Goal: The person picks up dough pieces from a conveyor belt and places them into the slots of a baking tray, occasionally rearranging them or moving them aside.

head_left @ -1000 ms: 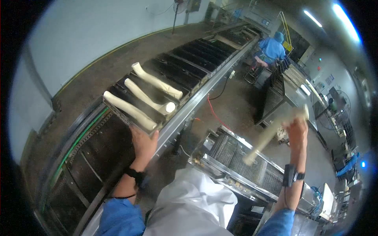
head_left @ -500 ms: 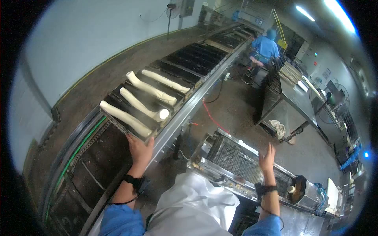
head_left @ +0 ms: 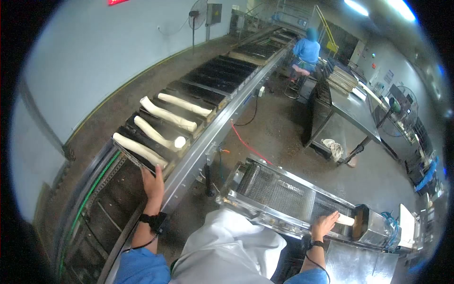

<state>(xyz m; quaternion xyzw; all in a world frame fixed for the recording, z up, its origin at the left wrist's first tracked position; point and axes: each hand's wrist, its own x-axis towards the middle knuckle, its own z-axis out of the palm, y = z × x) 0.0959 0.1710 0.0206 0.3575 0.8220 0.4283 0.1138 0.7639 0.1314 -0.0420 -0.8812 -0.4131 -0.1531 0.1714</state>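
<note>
My left hand (head_left: 152, 185) is at the near edge of a dark tray (head_left: 126, 152), fingers stretched out and thumb apart, touching its end. On that tray and those beyond it lie several long, pale dough rolls (head_left: 140, 148); one has a round white end piece (head_left: 179, 142) facing up. My right hand (head_left: 323, 226) reaches over the small mesh conveyor (head_left: 274, 188), its fingers extended flat against the tip of a pale dough roll (head_left: 345, 219). That roll sticks out of the metal machine outlet (head_left: 362, 222) at the conveyor's right end.
A long conveyor line of dark trays (head_left: 222, 71) runs away along its metal rail (head_left: 222, 108). A person in blue (head_left: 306, 51) is beside it farther off. A steel table (head_left: 352, 106) with stacked boards stands at right; a red hose (head_left: 243, 141) crosses the floor.
My right hand has come down from above the mesh conveyor to the dough roll, which now extends farther out of the machine. My left hand stays at the tray edge as the view shifts.
</note>
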